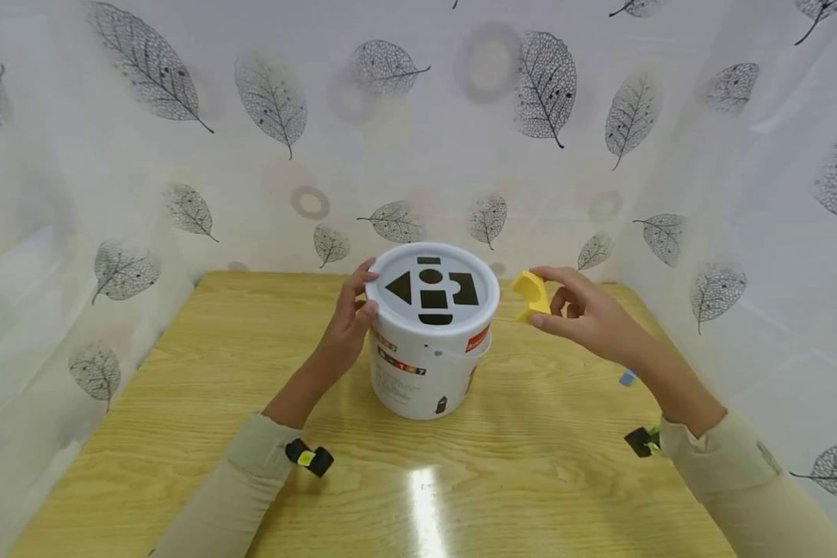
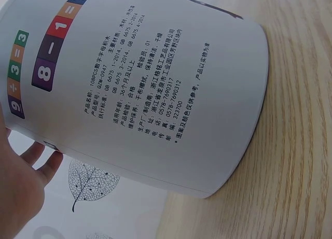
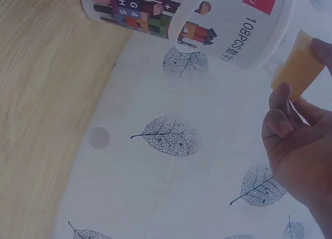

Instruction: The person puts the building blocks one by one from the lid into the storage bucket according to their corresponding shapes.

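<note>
Head view: white bucket [image 1: 430, 333] stands upright near the middle of the table [image 1: 181, 434], a bit toward the far edge. Its lid [image 1: 484, 283] has dark shape cut-outs (triangle, circle, squares, half-round). Left hand [image 1: 352, 318] wraps the lid rim on its side, thumb on top edge, fingers curled vs the wall, so it's gripping the bucket. Right hand [image 1: 582, 310] is off to the bucket's other side, near but not touching it, raised above the table, pinching a yellow block [image 1: 530, 296] btw thumb and fingertips. Block is arch-shaped w/ a curved notch; it sticks out of the fingers toward the lid.

Left wrist view: bucket [image 2: 155, 88] wall fills the frame, printed text and coloured number tiles on it. Left hand [image 2: 18, 187] only partly shown at the lower corner, fingers [image 2: 49, 166] against the rim.

Right wrist view: block [image 3: 298, 68] held at its lower end by right hand [image 3: 295, 145], fingertips closed on it; bucket [image 3: 207, 21] just beyond, apart from the block.

Handling, my guess: block looks like painted wood, so light, stiff, not fragile, maybe a bit slick. Best gripped on its flat side faces, as now. Bucket seems thin plastic, light, could slide or tip, so a hold at the rim steadies it
</note>
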Motion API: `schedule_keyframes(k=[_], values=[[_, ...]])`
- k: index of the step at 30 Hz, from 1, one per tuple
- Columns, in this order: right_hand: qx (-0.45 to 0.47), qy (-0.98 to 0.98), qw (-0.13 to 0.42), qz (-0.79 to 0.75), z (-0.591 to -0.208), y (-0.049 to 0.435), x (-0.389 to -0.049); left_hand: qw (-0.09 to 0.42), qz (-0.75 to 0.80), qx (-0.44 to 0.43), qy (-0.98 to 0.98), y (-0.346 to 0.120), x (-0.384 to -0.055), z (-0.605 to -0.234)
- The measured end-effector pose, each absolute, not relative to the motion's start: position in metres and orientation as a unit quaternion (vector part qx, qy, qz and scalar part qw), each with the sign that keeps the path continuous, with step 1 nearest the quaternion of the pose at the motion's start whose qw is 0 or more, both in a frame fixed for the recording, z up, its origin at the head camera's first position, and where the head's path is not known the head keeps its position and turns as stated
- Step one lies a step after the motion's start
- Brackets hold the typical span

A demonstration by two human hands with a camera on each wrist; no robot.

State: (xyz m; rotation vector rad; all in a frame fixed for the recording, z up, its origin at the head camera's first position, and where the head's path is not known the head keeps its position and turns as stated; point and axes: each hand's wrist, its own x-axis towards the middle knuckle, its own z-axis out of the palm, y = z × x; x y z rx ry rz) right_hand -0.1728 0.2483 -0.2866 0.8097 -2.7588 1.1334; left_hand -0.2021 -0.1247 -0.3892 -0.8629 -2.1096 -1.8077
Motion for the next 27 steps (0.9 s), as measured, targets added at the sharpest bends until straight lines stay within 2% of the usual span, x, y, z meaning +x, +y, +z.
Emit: schedule_keyframes(k=[16, 27], values=[[0.259, -0.896, 0.002, 0.361, -0.269, 0.215, -0.195, 0.118, -0.617, -0.296, -0.720, -0.125, -0.202, -0.390], [0.258, -0.902, 0.010, 0.346, -0.271, 0.199, -0.209, 0.121, -0.615, -0.296, -0.721, -0.125, -0.202, -0.390]])
